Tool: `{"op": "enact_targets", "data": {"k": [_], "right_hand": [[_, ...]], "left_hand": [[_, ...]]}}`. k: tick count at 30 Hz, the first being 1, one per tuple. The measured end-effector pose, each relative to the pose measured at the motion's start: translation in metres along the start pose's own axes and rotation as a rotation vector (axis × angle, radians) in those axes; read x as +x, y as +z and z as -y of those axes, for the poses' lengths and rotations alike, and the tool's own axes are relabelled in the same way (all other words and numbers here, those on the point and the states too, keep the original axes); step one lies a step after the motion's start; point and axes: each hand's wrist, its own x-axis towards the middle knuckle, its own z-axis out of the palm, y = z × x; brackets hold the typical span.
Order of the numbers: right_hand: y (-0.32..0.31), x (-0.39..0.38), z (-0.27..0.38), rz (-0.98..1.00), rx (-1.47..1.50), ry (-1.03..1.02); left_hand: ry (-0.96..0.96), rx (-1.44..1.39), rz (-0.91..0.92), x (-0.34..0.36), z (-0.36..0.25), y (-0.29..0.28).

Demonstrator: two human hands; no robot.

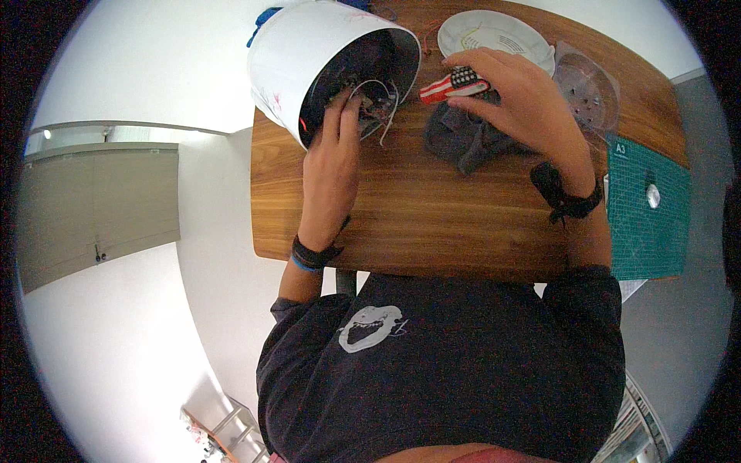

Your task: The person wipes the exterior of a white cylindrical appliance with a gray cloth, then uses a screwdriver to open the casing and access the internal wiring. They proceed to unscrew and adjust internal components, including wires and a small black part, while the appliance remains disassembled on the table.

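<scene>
Firstly, one left hand [333, 166], upper centre of the frame, black wristband [315, 256] behind it: fingers reach inside the mouth of a white bucket [285, 58], tips among a tangle of wires and small scraps [378, 108]; whether they pinch anything cannot be told, the tips being buried.

One right hand [521, 96], upper right of centre, also banded in black: closed firmly between thumb and fingers on a small striped object [438, 89], red and white with a black, white-dotted part; object held just right of the bucket's mouth, its far end covered by the fingers.

Wooden table [432, 224], centre, bearing all the above.

Green cutting mat [641, 239], right edge of the table, with a small shiny round piece [653, 197] on it.

Dark grey cloth [467, 147], crumpled, below the striped object and partly hidden by the right hand.

Clear plastic tray [575, 68], upper right, small dark bits inside.

Bucket as above, upper left of centre, tipped on its side, mouth facing lower right; left hand blocks part of its inside.

White round lid or plate [494, 21], top, partly behind the right hand.

Beige cabinet [100, 208], far left, doors closed
</scene>
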Motion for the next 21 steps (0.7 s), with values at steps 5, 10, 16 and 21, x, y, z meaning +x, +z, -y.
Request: {"op": "enact_targets", "data": {"k": [5,10,16,21], "right_hand": [[0.013,0.012,-0.003,-0.072,0.0,-0.037],[0.01,0.019,0.004,-0.107,-0.003,-0.015],[0.003,0.017,0.0,-0.105,-0.003,-0.006],[-0.003,0.016,-0.001,-0.127,0.06,-0.018]], "left_hand": [[0.02,0.015,-0.008,0.006,0.003,0.002],[-0.013,-0.097,-0.007,0.011,0.011,0.002],[-0.024,-0.149,-0.053,0.018,0.015,0.007],[-0.01,-0.189,-0.04,0.025,0.011,0.004]]}}
